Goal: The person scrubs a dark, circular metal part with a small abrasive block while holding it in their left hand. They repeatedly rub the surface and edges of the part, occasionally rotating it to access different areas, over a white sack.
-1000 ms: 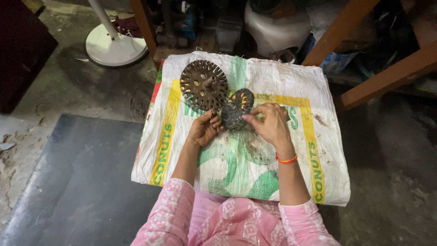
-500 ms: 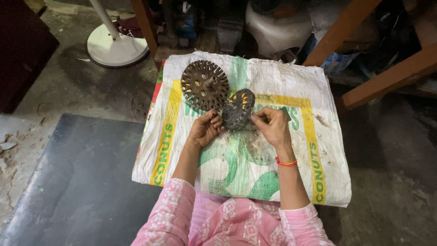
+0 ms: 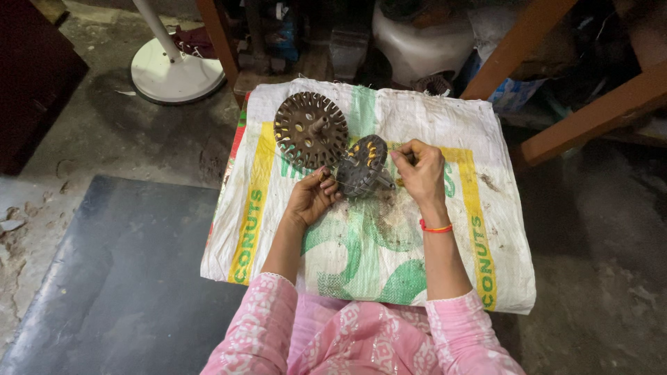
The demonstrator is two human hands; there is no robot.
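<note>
The small dark wound motor core sits tilted on the white woven sack directly between the hands, the left hand curled against its near-left edge and the right hand pinching closed at its right side, both equally close.

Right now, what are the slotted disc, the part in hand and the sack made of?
Slotted disc: looks like metal, dull brown and rusty, with radial slots.
Smaller part between left hand and right hand: dark metal, probably; yellow inserts, material unclear.
Sack: woven plastic by its weave, white with printed bands, stained.
</note>
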